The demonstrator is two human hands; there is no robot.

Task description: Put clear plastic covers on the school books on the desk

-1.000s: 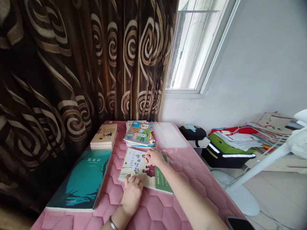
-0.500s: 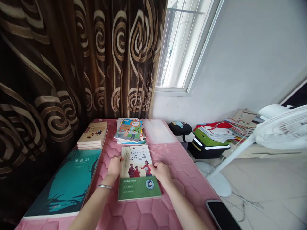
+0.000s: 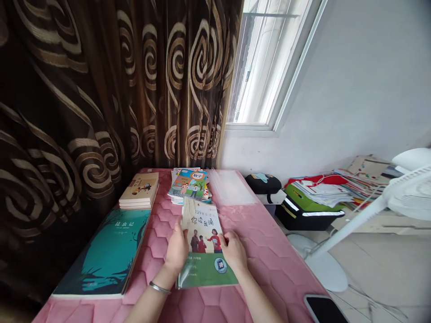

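Note:
A thin book (image 3: 206,237) with a white and green cover, Chinese lettering and three drawn figures is between my two hands, tilted with its left side raised. My left hand (image 3: 178,244), with a silver bangle at the wrist, is closed on the book's left edge. At the right edge, my right hand (image 3: 233,251) pinches the book between thumb and fingers; its fingertips are partly hidden. Just behind the book's top edge lies a stack of textbooks, a blue mathematics book (image 3: 189,183) on top.
On the pink quilted cover (image 3: 266,269), a large teal book (image 3: 107,251) and a stack of tan books (image 3: 139,190) lie left. Clear plastic sleeves (image 3: 232,187) lie at the back right. A phone (image 3: 325,308) rests near the right edge; a white fan (image 3: 350,229) stands beyond.
The book's left side has lifted off the pink cover, and my left hand has shifted along that edge to grip it. The whole view has swung slightly left.

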